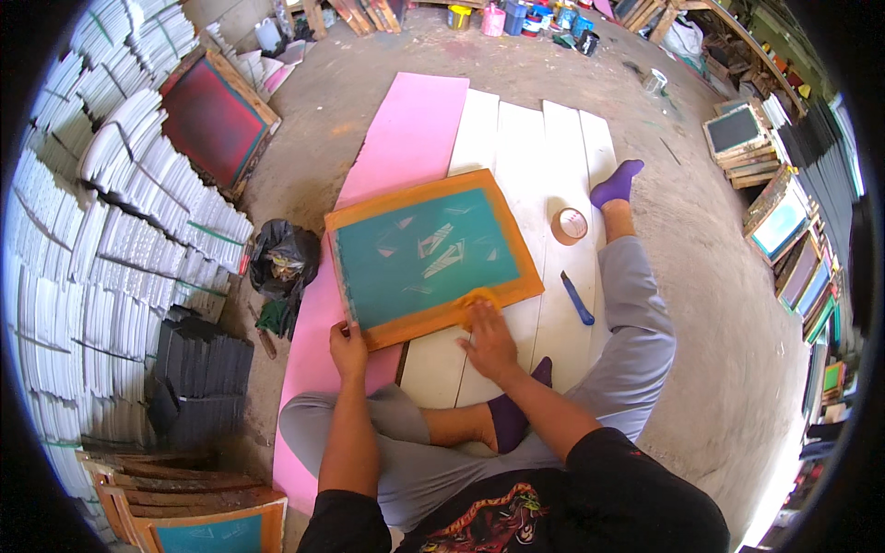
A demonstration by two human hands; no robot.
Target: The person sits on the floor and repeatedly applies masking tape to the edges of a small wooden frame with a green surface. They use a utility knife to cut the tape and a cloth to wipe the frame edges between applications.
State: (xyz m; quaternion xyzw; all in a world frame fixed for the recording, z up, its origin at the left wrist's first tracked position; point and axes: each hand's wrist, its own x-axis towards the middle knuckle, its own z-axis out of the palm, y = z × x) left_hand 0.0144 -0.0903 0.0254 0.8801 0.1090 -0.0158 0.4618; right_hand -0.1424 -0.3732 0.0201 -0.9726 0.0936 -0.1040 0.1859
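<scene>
Framed screen (419,263) lies at frame centre. Left hand (348,354) grips its lower-left corner. Right hand (491,345), thumb spread, presses orange cloth (477,296) against its lower border. Blue knife (578,300): right of centre.

- Bright light on the pale boards (523,138) beyond the right fingers (483,316), almost washing out their far end.
- White glare along the floor (705,387), low and far right of the fingers.
- A soft shadow by the tape roll (570,225), ahead and right of them.
- Fisheye bending (the stacks (57,309) far left visibly curve), inside a black rim.
- Fingers fairly crisp; outer edges softer.
</scene>
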